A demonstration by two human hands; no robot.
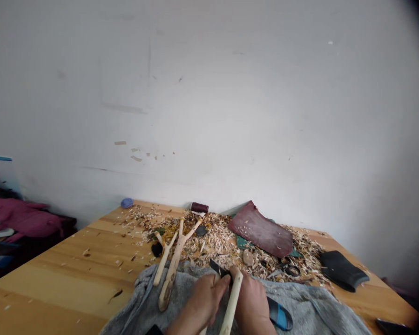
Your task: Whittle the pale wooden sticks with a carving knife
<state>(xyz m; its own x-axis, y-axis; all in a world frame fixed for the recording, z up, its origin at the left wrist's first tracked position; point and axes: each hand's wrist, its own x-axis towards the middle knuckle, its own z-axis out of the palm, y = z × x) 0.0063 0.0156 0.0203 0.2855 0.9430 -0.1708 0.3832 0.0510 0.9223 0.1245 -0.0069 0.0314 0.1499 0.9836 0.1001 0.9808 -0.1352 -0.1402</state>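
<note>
My right hand [251,300] is closed around a knife with a dark blade [218,267] and a black-and-blue handle [280,315]. The blade points up and to the left, past my left thumb. My left hand [205,297] is closed on a peeled wooden stick, its thumb near the blade. A pale peeled prong [232,302] rises between my hands; another bit of pale wood shows under my left hand, and how they join is out of view. Left of my hands, two peeled forked branches [174,267] [165,261] lie partly on a grey cloth [300,302].
Wood shavings [212,237] cover the back of the wooden table [56,284]. Among them lie a maroon leather piece [261,230], scissors [291,270] and a thread spool [199,208]. A black folded piece [342,270] sits right; a blue-purple ball [126,203] sits by the wall.
</note>
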